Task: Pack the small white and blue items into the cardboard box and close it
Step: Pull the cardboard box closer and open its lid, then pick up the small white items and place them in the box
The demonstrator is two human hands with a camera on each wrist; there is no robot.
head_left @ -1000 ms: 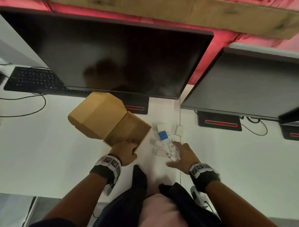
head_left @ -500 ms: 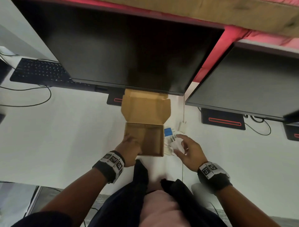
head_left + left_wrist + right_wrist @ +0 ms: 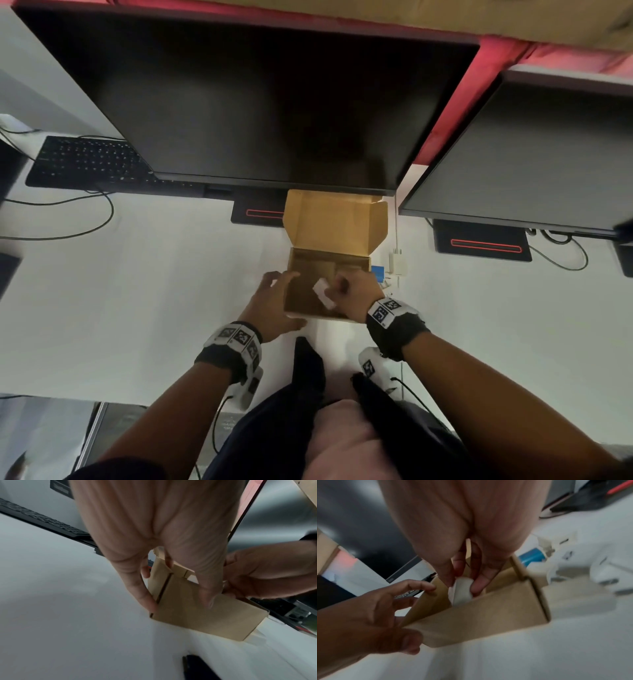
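The open cardboard box (image 3: 308, 270) sits on the white desk with its lid (image 3: 335, 222) standing up against the monitor. My left hand (image 3: 291, 299) holds its near left corner, thumb on the front wall (image 3: 205, 618) and fingers on the left wall. My right hand (image 3: 334, 291) pinches a small white item (image 3: 323, 296) just inside the box; the right wrist view shows the white item (image 3: 462, 593) between thumb and fingertips. A blue item (image 3: 376, 272) and several white items (image 3: 397, 262) lie right of the box.
A large black monitor (image 3: 257, 96) overhangs the box lid, with its stand base (image 3: 257, 214) to the box's left. A second monitor (image 3: 548, 154) is to the right. A keyboard (image 3: 85, 161) and cables lie at far left. The desk's front edge runs near my body.
The box went from tilted in my left hand to flat on the desk with its lid up. My right hand picked a white item from the pile and carried it left into the box.
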